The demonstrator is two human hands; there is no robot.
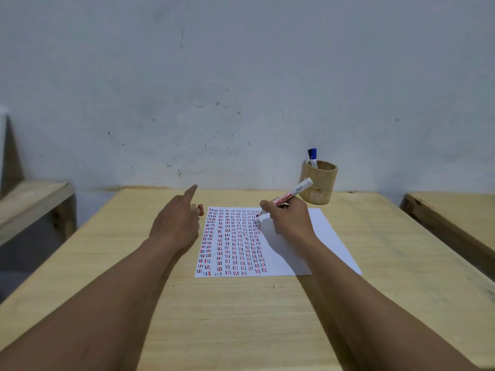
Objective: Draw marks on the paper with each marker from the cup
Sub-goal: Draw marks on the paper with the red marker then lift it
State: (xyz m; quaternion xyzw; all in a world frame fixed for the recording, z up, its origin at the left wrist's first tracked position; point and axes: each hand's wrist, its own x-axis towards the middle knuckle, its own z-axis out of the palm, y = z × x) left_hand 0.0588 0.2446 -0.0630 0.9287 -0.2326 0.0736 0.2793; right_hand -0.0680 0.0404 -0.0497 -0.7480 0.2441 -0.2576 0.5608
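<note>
A white sheet of paper [316, 236] lies on the wooden table, its left half filled with columns of short red, blue and black dashes. My right hand [290, 219] grips an uncapped red marker [292, 193], tip touching the paper near its top edge. My left hand [178, 219] rests beside the paper's left edge, index finger stretched forward, the other fingers curled around a red cap [200, 209]. A wooden cup [318, 183] stands behind the paper at the right, with a blue marker [313, 156] and a dark one upright in it.
The light wooden table [241, 311] reaches to a stained white wall [241, 89]. Another wooden surface [455, 210] stands to the right across a gap, and a wooden bench or shelf [32, 199] to the left.
</note>
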